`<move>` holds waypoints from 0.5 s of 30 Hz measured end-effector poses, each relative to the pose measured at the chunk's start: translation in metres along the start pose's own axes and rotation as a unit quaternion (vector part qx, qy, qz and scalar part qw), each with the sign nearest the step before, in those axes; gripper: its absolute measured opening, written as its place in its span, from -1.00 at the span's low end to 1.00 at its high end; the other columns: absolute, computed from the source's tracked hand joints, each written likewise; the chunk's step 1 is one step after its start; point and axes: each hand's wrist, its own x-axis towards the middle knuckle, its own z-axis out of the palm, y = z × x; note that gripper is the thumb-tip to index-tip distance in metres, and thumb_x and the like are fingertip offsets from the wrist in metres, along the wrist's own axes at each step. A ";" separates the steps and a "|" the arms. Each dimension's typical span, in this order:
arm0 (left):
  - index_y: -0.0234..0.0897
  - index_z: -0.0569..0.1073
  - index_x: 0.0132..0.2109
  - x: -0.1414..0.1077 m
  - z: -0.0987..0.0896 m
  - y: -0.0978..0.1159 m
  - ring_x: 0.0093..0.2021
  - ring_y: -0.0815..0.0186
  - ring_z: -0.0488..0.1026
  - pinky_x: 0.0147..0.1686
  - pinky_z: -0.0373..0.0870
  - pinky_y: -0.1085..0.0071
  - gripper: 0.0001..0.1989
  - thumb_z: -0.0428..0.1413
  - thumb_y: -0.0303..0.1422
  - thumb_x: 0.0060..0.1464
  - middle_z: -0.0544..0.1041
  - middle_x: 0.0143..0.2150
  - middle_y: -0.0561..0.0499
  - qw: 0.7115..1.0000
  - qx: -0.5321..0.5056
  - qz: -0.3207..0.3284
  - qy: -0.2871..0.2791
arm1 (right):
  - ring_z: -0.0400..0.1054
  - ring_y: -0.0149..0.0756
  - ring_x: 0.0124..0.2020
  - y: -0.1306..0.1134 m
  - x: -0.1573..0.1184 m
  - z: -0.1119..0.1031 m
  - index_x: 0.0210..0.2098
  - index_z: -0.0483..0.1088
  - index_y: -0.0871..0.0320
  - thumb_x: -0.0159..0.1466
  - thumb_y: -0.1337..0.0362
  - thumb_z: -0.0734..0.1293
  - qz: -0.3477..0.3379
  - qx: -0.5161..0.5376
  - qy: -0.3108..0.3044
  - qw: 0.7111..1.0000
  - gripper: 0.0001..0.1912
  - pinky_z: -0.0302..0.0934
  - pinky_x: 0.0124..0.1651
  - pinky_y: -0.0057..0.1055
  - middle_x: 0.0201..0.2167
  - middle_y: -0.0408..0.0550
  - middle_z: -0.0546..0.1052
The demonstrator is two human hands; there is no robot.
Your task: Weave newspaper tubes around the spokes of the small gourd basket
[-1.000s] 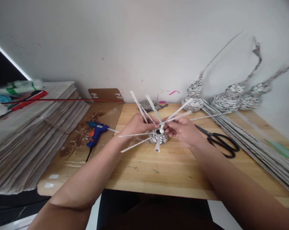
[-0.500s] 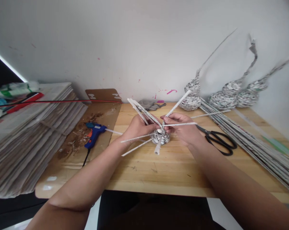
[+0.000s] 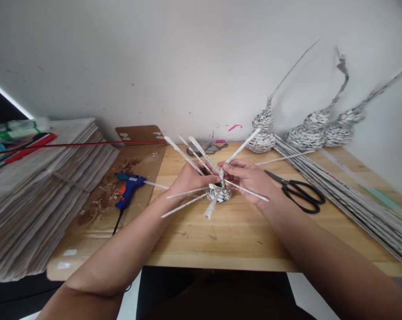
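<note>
A small round woven paper piece (image 3: 220,194) stands at the middle of the wooden table, with several rolled paper sticks fanning out from it. My left hand (image 3: 196,178) is closed around its left side, thumb near the rim, with sticks rising behind the fingers. On the right, my right hand (image 3: 239,173) pinches a paper stick (image 3: 243,146) that slants up and right from the rim. Another stick (image 3: 251,191) crosses in front of the right palm. A wider paper tube (image 3: 210,210) points toward me. The fingertips are partly hidden by the sticks.
Black scissors (image 3: 299,193) and a long bundle of paper rolls (image 3: 341,195) lie at right. Woven gourd shapes (image 3: 306,138) stand against the wall. At left are a blue glue gun (image 3: 129,191) on cardboard and a tall newspaper stack (image 3: 50,191).
The stick by my right palm now slants down to the right instead of lying level. The sticks above my left hand have spread apart, and the wide tube has swung slightly left.
</note>
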 end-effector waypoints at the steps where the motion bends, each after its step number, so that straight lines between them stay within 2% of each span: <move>1: -0.31 0.57 -0.31 0.000 0.000 0.000 -0.37 0.26 0.53 -0.31 0.45 0.32 -0.82 0.33 -0.35 -0.10 0.61 -0.35 -0.08 1.000 -0.015 -0.001 -0.005 | 0.35 -0.43 -0.51 0.000 0.000 0.000 -0.40 0.51 0.17 -0.07 0.12 0.58 0.002 0.000 -0.006 1.000 -0.67 0.23 -0.45 -0.46 -0.50 -0.15 0.51; 5: -0.34 0.55 -0.31 0.001 0.001 0.000 -0.39 0.29 0.51 -0.32 0.43 0.33 -0.77 0.35 -0.34 -0.15 0.60 -0.36 -0.08 0.998 -0.050 -0.019 -0.013 | 0.32 -0.45 -0.55 0.001 -0.002 0.002 -0.45 0.50 0.17 -0.13 0.13 0.60 0.006 0.000 0.002 1.000 -0.65 0.22 -0.47 -0.47 -0.55 -0.17 0.49; 10: -0.37 0.52 -0.39 0.001 -0.002 0.002 -0.45 0.34 0.45 -0.41 0.34 0.40 -0.78 0.35 -0.31 -0.14 0.56 -0.44 -0.06 0.999 -0.011 -0.024 -0.046 | 0.36 -0.41 -0.52 -0.001 -0.005 0.006 -0.47 0.50 0.17 -0.15 0.14 0.61 -0.011 -0.016 0.007 1.000 -0.66 0.25 -0.45 -0.44 -0.53 -0.15 0.51; 15: -0.40 0.51 -0.34 -0.002 -0.002 0.006 -0.40 0.31 0.46 -0.34 0.38 0.36 -0.77 0.31 -0.31 -0.09 0.57 -0.39 -0.09 0.999 -0.003 -0.043 -0.029 | 0.41 -0.37 -0.47 -0.004 -0.004 0.003 -0.38 0.54 0.14 -0.09 0.06 0.59 -0.016 -0.018 -0.011 1.000 -0.63 0.27 -0.40 -0.41 -0.46 -0.13 0.55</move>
